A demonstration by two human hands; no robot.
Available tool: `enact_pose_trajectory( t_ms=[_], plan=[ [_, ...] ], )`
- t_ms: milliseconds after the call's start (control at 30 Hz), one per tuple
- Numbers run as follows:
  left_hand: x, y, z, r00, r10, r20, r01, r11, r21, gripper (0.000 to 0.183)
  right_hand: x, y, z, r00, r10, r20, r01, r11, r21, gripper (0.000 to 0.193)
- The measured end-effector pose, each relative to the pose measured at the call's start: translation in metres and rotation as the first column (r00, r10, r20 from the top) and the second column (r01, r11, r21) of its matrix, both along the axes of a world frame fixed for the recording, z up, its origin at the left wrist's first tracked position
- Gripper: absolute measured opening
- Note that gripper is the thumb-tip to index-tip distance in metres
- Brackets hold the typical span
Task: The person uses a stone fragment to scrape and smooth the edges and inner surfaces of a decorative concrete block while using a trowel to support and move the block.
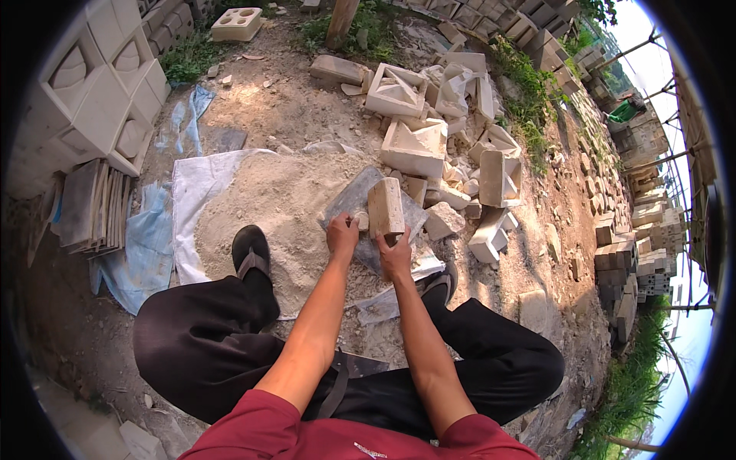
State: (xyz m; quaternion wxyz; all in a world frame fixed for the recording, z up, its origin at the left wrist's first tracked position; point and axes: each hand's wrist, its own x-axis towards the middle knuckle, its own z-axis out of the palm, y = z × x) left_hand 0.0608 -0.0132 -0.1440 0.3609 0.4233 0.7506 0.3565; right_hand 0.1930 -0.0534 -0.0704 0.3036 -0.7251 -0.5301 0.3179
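Note:
Between my feet lies a flat grey slab [344, 196], partly over a heap of pale crushed grit [264, 207]. On the slab rests a beige rectangular block [385, 203]. My right hand [396, 259] grips the near end of this block, thumb and fingers on its sides. Just left of the block, my left hand [342, 234] has its fingers closed at a small pale stone chunk [362, 221]. That chunk sits beside the block's left side; whether they touch I cannot tell.
A white sheet [201, 180] lies under the grit. Broken hollow blocks [414, 146] are piled beyond the slab to the right. At the left stand stacked patterned blocks [100, 84], thin grey boards [93, 207] and blue plastic sheeting [146, 253]. A wooden post [341, 23] rises at the far side.

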Motion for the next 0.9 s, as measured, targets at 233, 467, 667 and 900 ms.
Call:
enact_pose_trajectory(
  t_ms=[233,467,667,900],
  plan=[
    [-0.001,0.001,-0.009,0.992,0.015,-0.128,-0.001,0.994,0.108,0.023,-0.011,0.009,0.014,0.987,-0.125,-0.104,0.148,0.953,0.263,0.073],
    [0.009,0.004,-0.010,0.994,-0.008,-0.107,0.024,0.989,0.148,0.023,0.012,0.000,-0.009,0.998,-0.050,-0.026,0.049,0.998,-0.030,0.077],
    [0.000,0.005,-0.012,1.000,-0.012,-0.023,0.015,0.994,0.112,0.022,-0.011,0.005,0.008,0.990,-0.105,-0.093,0.120,0.977,0.174,0.077],
    [0.002,0.003,-0.004,0.993,-0.007,-0.122,0.020,0.994,0.105,0.022,-0.006,0.002,0.013,0.997,-0.060,-0.053,0.062,0.997,0.034,0.077]
  ],
)
